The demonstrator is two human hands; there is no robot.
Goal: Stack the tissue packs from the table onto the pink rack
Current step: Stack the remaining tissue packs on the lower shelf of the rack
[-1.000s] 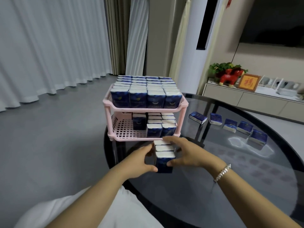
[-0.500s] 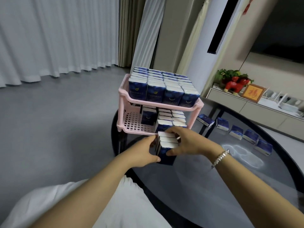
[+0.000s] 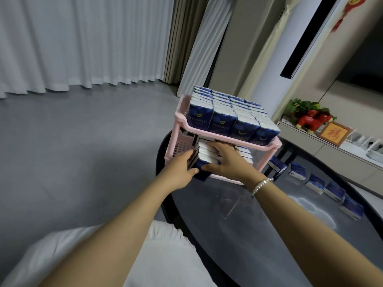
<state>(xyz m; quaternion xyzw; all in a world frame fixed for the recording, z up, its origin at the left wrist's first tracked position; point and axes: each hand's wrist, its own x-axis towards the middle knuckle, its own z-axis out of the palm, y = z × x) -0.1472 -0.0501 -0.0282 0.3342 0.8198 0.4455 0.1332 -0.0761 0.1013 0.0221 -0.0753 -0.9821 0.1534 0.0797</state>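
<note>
Both hands' fingers (image 3: 215, 146) clasping blue-and-white tissue packs (image 3: 207, 158), pink rack (image 3: 267, 146) lower shelf

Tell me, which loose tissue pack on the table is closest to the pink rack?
The leftmost pack in the row on the dark glass table. It lies just beside the pink rack, by its right leg, while the other four trail off to the right.

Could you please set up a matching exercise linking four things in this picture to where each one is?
Things:
1. top shelf
2. bundle of tissue packs
3. loose packs
4. bracelet

Places:
A. in a row on the glass table
B. on the right wrist
C. filled with upright packs
D. gripped between the left hand and right hand at the lower shelf

Pairs: 1-C, 2-D, 3-A, 4-B
</note>
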